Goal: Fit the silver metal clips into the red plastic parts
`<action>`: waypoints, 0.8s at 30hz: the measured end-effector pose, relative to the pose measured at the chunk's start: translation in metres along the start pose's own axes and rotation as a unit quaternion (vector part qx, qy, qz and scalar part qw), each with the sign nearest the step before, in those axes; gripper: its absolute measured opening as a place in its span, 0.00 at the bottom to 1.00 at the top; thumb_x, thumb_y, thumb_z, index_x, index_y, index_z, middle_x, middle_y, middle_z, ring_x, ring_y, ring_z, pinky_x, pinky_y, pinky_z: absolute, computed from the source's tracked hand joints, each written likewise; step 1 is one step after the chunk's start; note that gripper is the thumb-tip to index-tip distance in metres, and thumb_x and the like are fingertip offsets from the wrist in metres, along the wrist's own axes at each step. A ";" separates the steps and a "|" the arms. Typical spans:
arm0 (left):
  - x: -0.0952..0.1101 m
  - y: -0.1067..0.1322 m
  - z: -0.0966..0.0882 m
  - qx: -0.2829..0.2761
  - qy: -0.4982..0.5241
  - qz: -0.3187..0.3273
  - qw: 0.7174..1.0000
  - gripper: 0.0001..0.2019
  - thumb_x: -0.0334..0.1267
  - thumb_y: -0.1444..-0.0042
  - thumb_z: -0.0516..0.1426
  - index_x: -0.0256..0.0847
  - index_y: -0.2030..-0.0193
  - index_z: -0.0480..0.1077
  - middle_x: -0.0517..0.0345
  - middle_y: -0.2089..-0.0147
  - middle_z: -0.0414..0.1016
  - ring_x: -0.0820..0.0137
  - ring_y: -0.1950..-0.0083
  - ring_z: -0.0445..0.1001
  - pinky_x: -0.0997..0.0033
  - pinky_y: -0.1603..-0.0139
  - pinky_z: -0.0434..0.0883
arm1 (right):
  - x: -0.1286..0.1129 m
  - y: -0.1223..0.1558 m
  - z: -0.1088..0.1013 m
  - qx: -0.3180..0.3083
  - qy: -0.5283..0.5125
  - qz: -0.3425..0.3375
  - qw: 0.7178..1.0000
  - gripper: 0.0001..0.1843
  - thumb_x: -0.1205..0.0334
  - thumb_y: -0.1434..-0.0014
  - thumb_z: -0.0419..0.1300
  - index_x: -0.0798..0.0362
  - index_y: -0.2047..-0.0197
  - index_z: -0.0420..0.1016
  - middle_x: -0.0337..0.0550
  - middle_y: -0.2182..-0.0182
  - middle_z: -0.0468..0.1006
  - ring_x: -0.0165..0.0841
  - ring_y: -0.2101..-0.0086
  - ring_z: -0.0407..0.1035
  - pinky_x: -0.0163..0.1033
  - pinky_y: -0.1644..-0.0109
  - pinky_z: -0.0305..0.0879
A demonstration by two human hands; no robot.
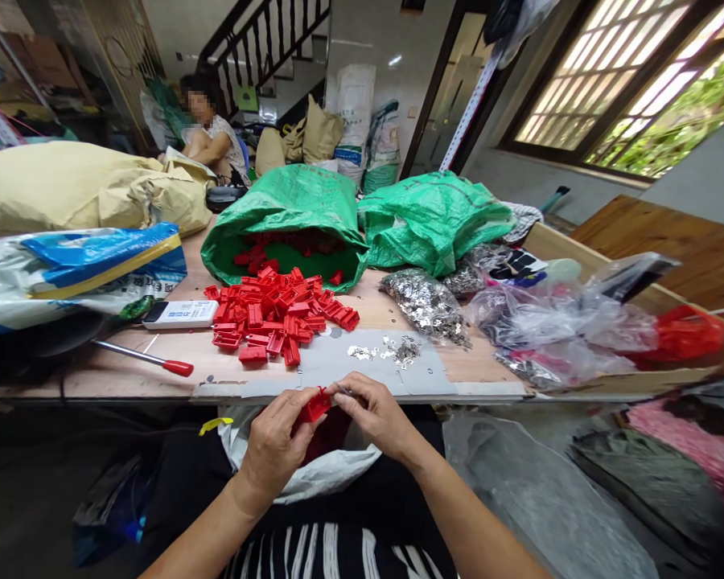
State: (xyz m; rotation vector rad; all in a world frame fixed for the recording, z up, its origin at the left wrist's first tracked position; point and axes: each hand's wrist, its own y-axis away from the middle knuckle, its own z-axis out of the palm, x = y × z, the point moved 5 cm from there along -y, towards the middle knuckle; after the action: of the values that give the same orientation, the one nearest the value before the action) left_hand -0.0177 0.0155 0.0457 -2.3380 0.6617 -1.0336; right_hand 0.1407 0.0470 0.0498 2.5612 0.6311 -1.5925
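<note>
Left grip (276, 441) is pinching a red plastic clip (315, 406) while the right grip (374, 410) is pressing in a small metal piece (345, 392); held off the table (126, 374) edge, it could be slipping into the lap.

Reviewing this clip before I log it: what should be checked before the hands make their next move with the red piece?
1. Left hand grips the red plastic piece: ok.
2. Right hand pinches a small metal part at the piece: ok.
3. Metal part seated in the piece: cannot tell.
4. More red pieces in the pile on the table: ok.
5. Loose metal bits lie near the hands: ok.
</note>
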 end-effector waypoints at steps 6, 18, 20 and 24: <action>0.002 0.000 0.001 -0.010 0.002 0.003 1.000 0.15 0.31 0.42 0.56 0.42 0.47 0.68 0.53 0.56 0.78 0.66 0.54 0.76 0.68 0.52 0.73 | 0.014 0.000 -0.004 0.011 -0.049 0.071 0.996 0.07 0.58 0.40 0.57 0.53 0.65 0.69 0.33 0.74 0.68 0.26 0.73 0.59 0.31 0.67 0.57; 0.005 0.013 0.014 -0.029 0.027 0.051 0.998 0.17 0.27 0.43 0.55 0.42 0.47 0.68 0.52 0.55 0.79 0.67 0.55 0.76 0.69 0.52 0.73 | 0.035 0.010 0.022 -0.042 -0.190 0.108 0.975 0.12 0.59 0.47 0.61 0.52 0.70 0.60 0.31 0.75 0.61 0.25 0.73 0.54 0.31 0.69 0.54; 0.002 0.017 0.019 -0.037 0.038 0.033 0.998 0.16 0.28 0.43 0.55 0.42 0.47 0.68 0.52 0.56 0.78 0.67 0.55 0.76 0.70 0.53 0.73 | 0.040 0.012 0.025 -0.038 -0.191 0.126 0.973 0.12 0.60 0.48 0.61 0.52 0.70 0.60 0.31 0.75 0.61 0.25 0.73 0.54 0.31 0.70 0.54; -0.009 0.018 0.026 -0.063 0.096 -0.040 0.993 0.14 0.33 0.43 0.57 0.44 0.49 0.69 0.54 0.57 0.78 0.68 0.56 0.76 0.71 0.55 0.73 | 0.049 0.012 0.020 -0.037 -0.148 0.153 0.976 0.10 0.60 0.49 0.62 0.52 0.68 0.64 0.32 0.74 0.65 0.26 0.72 0.57 0.32 0.68 0.55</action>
State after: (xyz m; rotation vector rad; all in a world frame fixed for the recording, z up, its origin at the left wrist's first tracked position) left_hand -0.0066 0.0133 0.0145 -2.4099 0.7292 -1.3004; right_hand 0.1474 0.0460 -0.0042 2.1751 0.2493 -1.7476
